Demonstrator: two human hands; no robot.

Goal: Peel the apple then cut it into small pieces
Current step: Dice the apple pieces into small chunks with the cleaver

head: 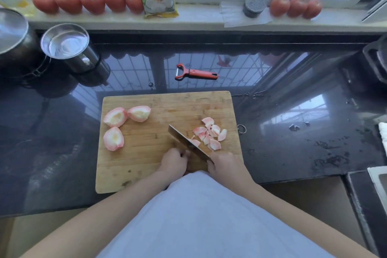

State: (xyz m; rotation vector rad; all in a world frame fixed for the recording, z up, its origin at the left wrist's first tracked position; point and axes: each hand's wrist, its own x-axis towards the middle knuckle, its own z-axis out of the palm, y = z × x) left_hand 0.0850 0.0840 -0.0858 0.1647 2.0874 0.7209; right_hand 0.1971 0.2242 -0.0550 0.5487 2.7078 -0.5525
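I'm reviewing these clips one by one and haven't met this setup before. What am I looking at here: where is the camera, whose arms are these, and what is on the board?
There is no machine here. A person wears one wide-angle camera on the head, so you look down over their white top at their own two arms. On the dark counter lies a wooden cutting board. The right hand grips a knife, its blade angled up and to the left across the board. The left hand, fingers curled, sits right beside the blade; what it holds down is hidden. To the right of the blade lie small cut apple pieces. Three peeled apple quarters wait at the board's left. A red peeler lies on the counter beyond the board. Tomatoes line the windowsill.
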